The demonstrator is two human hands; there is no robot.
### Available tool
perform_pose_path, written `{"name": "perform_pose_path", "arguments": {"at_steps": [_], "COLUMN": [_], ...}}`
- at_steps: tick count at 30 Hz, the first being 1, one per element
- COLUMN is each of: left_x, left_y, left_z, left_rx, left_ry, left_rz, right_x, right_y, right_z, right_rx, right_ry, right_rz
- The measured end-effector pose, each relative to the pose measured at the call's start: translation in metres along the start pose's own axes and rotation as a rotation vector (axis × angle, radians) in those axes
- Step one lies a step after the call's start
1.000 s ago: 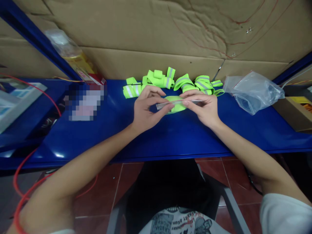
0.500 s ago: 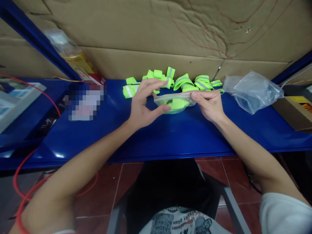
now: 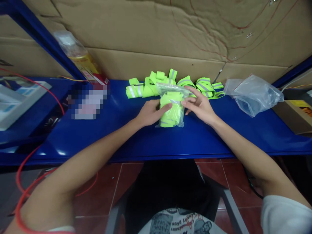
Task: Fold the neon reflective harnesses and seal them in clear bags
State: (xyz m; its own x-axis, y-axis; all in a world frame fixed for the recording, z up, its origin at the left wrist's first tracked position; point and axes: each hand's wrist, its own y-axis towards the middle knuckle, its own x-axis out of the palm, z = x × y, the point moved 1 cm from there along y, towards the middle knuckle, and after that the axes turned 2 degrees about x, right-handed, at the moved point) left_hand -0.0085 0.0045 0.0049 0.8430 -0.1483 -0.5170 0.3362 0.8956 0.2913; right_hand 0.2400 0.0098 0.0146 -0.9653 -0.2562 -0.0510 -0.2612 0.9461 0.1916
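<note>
Head view: looking forward and down over blue surface (image 3: 136, 146), backed by brown cardboard (image 3: 136, 29).
Left hand (image 3: 151, 112): gripping clear bag (image 3: 175, 112) by its left side, with thumb laid across the front.
Right hand (image 3: 201, 106): touching right side of clear bag with thumb and index finger; cannot tell a closed grip from a loose one.
Clear bag: held between both hands, in front of loose straps (image 3: 160, 75); cannot tell whether touching surface.
Bag contents: folded yellow-green strap (image 3: 171, 119) with grey stripes.
Loose straps: lying coiled and folded in a row along back of surface, partly hidden behind clear bag.
Plastic bags (image 3: 259, 94): heaped at right, near loose straps.
Bottle (image 3: 84, 61): standing at rear left, before cardboard.
Red cable (image 3: 18, 177): looping at far left.
</note>
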Motion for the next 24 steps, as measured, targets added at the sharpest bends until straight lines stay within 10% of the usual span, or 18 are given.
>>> {"name": "perform_pose_path", "arguments": {"at_steps": [7, 12, 18, 24], "left_x": [-0.020, -0.071, -0.096, -0.081], "left_y": [0.007, 0.024, 0.028, 0.028], "left_z": [0.000, -0.019, -0.050, -0.051], "left_rx": [0.086, 0.142, 0.087, -0.054], "left_ry": [0.357, 0.668, 0.873, 0.975], "left_rz": [0.053, 0.395, 0.055, -0.030], "right_x": [0.002, 0.000, -0.004, 0.018], "right_y": [-0.003, -0.010, -0.016, -0.025], "right_z": [0.014, 0.002, -0.021, -0.008], "right_rx": [0.141, -0.014, -0.548, -0.551], "right_ry": [-0.047, -0.487, -0.924, -0.813], "right_rz": [-0.103, -0.193, -0.207, -0.458]}}
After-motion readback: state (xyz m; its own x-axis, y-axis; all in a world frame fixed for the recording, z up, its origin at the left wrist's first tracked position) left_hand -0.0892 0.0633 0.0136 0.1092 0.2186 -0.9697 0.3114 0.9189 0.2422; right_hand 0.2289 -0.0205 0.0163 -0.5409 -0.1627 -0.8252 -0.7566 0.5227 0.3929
